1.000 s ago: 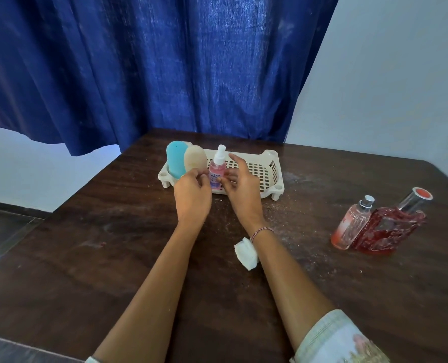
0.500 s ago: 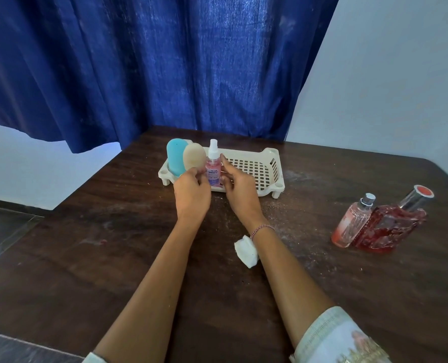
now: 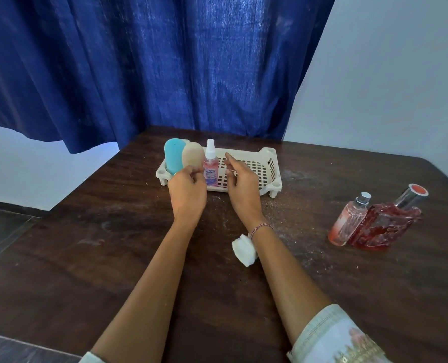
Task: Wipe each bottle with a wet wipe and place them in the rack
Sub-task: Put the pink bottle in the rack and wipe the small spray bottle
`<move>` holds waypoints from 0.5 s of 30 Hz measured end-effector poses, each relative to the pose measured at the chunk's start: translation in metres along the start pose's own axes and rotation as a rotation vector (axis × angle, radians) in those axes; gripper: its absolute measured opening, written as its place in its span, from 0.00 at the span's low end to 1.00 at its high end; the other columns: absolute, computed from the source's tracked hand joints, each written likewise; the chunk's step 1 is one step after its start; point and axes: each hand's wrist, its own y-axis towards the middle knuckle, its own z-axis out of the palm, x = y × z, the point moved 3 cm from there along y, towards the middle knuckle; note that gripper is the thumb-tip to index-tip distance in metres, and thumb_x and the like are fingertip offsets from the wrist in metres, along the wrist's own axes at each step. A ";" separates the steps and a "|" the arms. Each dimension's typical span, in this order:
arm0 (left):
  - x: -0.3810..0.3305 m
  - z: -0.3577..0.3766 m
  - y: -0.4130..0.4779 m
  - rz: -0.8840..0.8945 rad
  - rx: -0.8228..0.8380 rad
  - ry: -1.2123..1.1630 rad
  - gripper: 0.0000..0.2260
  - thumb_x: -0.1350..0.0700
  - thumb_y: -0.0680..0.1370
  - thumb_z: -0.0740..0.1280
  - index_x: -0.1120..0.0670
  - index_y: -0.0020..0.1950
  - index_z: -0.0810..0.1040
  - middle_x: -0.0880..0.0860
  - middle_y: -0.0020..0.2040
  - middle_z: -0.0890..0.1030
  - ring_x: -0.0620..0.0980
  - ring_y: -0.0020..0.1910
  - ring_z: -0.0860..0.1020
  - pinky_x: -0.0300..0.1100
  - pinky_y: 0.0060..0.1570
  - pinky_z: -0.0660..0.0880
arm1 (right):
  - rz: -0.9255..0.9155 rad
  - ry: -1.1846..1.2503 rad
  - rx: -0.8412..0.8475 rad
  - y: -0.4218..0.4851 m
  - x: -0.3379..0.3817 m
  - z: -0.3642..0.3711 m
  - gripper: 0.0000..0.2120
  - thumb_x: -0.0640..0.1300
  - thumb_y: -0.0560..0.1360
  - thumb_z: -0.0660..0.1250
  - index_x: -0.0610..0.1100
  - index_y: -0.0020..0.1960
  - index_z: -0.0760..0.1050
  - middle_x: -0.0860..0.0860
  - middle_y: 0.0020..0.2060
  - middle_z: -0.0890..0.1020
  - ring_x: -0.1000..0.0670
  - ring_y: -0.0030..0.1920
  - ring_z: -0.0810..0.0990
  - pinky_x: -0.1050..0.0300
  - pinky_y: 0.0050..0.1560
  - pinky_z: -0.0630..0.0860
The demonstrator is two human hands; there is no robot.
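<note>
Right hand (image 3: 244, 184) pulled off spray bottle (image 3: 210, 166) in rack (image 3: 267, 163).

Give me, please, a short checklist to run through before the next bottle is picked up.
1. The spray bottle stands upright in the rack: ok.
2. The right hand is open, apart from it: ok.
3. The left hand clear of it: cannot tell, they overlap.
4. The wet wipe lies on the table by the right wrist: ok.
5. The pink perfume bottle and red bottle racked: not ok, both on table.
</note>
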 end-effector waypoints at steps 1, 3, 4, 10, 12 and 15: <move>-0.001 0.000 0.000 -0.002 -0.005 -0.023 0.10 0.60 0.80 0.61 0.57 0.59 0.78 0.53 0.53 0.81 0.46 0.48 0.79 0.33 0.50 0.73 | -0.004 0.014 -0.030 0.001 0.002 -0.004 0.19 0.33 0.77 0.60 0.39 0.68 0.70 0.45 0.61 0.77 0.52 0.61 0.74 0.74 0.61 0.61; -0.006 0.000 -0.004 0.019 -0.006 -0.062 0.10 0.60 0.80 0.61 0.56 0.59 0.78 0.52 0.51 0.81 0.46 0.46 0.79 0.32 0.47 0.74 | -0.021 0.060 -0.107 0.002 0.005 -0.013 0.16 0.35 0.78 0.60 0.39 0.66 0.72 0.45 0.59 0.78 0.53 0.59 0.75 0.76 0.59 0.62; -0.010 -0.001 -0.008 0.045 -0.005 -0.071 0.09 0.60 0.80 0.61 0.56 0.58 0.78 0.52 0.50 0.81 0.44 0.44 0.79 0.29 0.43 0.73 | -0.030 0.090 -0.142 0.001 0.009 -0.019 0.15 0.36 0.79 0.60 0.39 0.65 0.73 0.46 0.58 0.79 0.53 0.59 0.75 0.76 0.59 0.64; -0.028 -0.005 -0.038 0.174 0.017 -0.168 0.11 0.61 0.80 0.61 0.55 0.59 0.79 0.52 0.50 0.82 0.45 0.48 0.80 0.37 0.50 0.78 | -0.076 0.171 -0.188 -0.024 0.040 -0.043 0.13 0.40 0.79 0.60 0.41 0.61 0.76 0.48 0.56 0.80 0.56 0.56 0.76 0.64 0.59 0.72; -0.033 -0.005 -0.050 0.202 0.008 -0.174 0.11 0.61 0.80 0.61 0.56 0.59 0.79 0.53 0.53 0.82 0.47 0.51 0.80 0.44 0.54 0.78 | -0.047 0.199 -0.194 -0.034 0.046 -0.051 0.12 0.42 0.80 0.60 0.42 0.61 0.77 0.48 0.55 0.81 0.57 0.55 0.77 0.61 0.58 0.74; -0.040 -0.004 -0.070 0.234 0.026 -0.158 0.10 0.61 0.80 0.61 0.57 0.58 0.79 0.50 0.49 0.82 0.42 0.44 0.79 0.33 0.46 0.76 | 0.018 0.233 -0.220 -0.050 0.051 -0.067 0.14 0.45 0.81 0.57 0.42 0.59 0.78 0.50 0.52 0.82 0.58 0.51 0.78 0.64 0.54 0.76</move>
